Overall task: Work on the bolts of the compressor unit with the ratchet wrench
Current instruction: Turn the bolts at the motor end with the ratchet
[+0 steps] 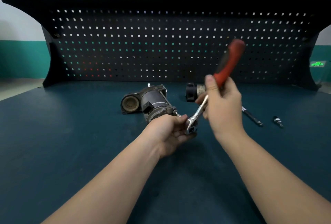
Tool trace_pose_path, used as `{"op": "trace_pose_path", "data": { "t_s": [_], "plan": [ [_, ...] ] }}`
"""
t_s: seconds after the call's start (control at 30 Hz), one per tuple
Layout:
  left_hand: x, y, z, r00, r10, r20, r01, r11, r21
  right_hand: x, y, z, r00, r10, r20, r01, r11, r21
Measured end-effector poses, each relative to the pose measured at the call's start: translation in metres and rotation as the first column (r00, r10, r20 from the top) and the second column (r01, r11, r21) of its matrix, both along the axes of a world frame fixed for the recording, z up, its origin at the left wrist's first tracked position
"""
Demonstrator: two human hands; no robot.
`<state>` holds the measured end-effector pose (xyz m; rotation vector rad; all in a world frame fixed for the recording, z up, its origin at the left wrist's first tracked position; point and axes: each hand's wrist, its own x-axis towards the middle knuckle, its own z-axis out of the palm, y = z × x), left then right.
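The compressor unit (152, 102), a dark grey motor body with a round rusty opening on its left, lies on the green bench top. A ratchet wrench (227, 62) with a red and black handle is held above the bench, handle pointing up and away, its chrome head (192, 127) low and near me. My right hand (222, 105) grips the lower end of the handle. My left hand (172, 130) holds the wrench head between its fingertips, just in front of the compressor's near end, where a small bolt tip (177, 114) sticks out.
A black cylindrical part (193, 91) stands behind my right hand. A slim extension bar (252, 116) and a small socket piece (278, 121) lie on the bench to the right. A black pegboard (161, 44) closes off the back of the bench.
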<state>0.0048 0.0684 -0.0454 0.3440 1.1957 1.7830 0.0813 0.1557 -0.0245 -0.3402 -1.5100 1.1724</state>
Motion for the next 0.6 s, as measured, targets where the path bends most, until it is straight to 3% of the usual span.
{"op": "trace_pose_path", "data": {
  "t_s": [0.03, 0.1, 0.13, 0.17, 0.23, 0.3, 0.33, 0.37, 0.43, 0.5, 0.57, 0.6],
  "plan": [
    [0.001, 0.000, 0.001, 1.000, 0.001, 0.019, -0.001, 1.000, 0.009, 0.000, 0.010, -0.001, 0.999, 0.027, -0.017, -0.030, 0.961, -0.276],
    [0.003, 0.001, 0.002, 1.000, -0.004, 0.030, 0.004, 1.000, 0.021, 0.000, 0.024, -0.009, 0.989, 0.131, -0.069, -0.141, 0.686, -0.714],
    [0.004, 0.001, 0.001, 1.000, 0.003, 0.024, -0.003, 1.000, 0.015, 0.000, 0.025, -0.012, 0.983, 0.154, -0.096, -0.169, 0.586, -0.793],
    [0.004, 0.002, 0.000, 1.000, 0.017, 0.011, -0.017, 1.000, 0.004, -0.001, 0.024, -0.014, 0.981, 0.166, -0.102, -0.180, 0.569, -0.802],
    [0.004, 0.003, -0.003, 0.998, 0.052, -0.042, -0.053, 0.999, -0.014, -0.002, 0.019, -0.011, 0.985, 0.139, -0.098, -0.169, 0.752, -0.637],
    [0.004, 0.002, -0.004, 0.992, 0.069, -0.105, -0.070, 0.997, -0.013, 0.002, 0.007, 0.001, 0.989, 0.132, -0.066, -0.144, 0.964, -0.224],
    [0.005, 0.001, -0.004, 0.991, 0.065, -0.119, -0.067, 0.998, -0.010, 0.004, 0.001, 0.005, 0.991, 0.135, -0.011, -0.135, 0.990, 0.028],
    [0.005, 0.001, -0.004, 0.992, 0.048, -0.118, -0.050, 0.999, -0.008, 0.005, -0.005, 0.006, 0.992, 0.107, 0.065, -0.120, 0.955, 0.270],
    [0.005, -0.001, -0.002, 0.995, 0.000, -0.103, -0.002, 1.000, -0.022, 0.004, -0.015, 0.000, 0.988, -0.017, 0.154, -0.077, 0.808, 0.584],
    [0.003, -0.002, -0.002, 0.998, -0.007, -0.068, 0.005, 1.000, -0.030, 0.001, -0.018, -0.006, 0.991, -0.074, 0.109, -0.004, 0.810, 0.586],
    [0.002, -0.002, 0.000, 0.999, 0.008, -0.032, -0.008, 1.000, -0.021, -0.001, -0.007, -0.005, 0.998, -0.056, 0.024, 0.047, 0.954, 0.296],
    [0.002, -0.002, 0.001, 1.000, 0.018, -0.020, -0.019, 1.000, -0.010, -0.001, 0.001, -0.004, 0.999, -0.034, -0.002, 0.034, 0.999, 0.040]
  ]
}}
